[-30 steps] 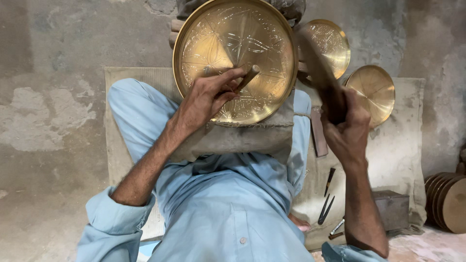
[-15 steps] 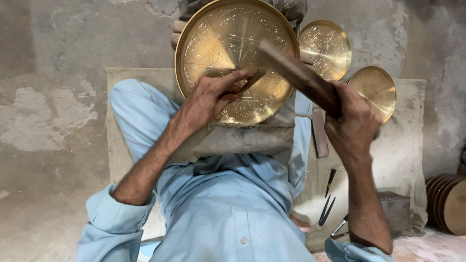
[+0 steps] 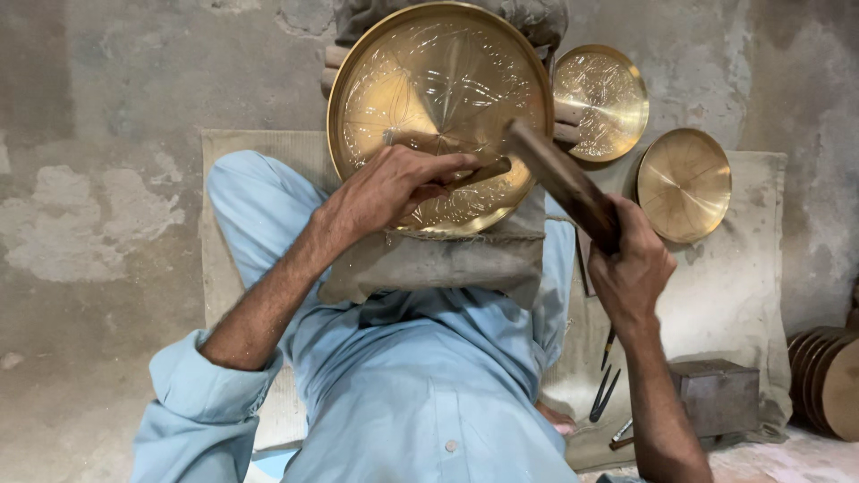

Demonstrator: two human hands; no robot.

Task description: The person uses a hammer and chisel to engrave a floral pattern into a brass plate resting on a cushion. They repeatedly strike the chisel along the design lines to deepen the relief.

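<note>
Wooden mallet (image 3: pixel 559 183) has swung down onto chisel (image 3: pixel 479 172).

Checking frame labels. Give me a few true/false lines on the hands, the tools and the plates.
1. The left hand holds a chisel against the big plate. True.
2. The right hand grips a mallet. True.
3. The big plate lies flat on the floor. False: it rests on a cloth pad over the person's legs.
4. Only one plate is in view. False: two smaller plates lie to the right.
5. A grey box sits at lower right. True.
</note>
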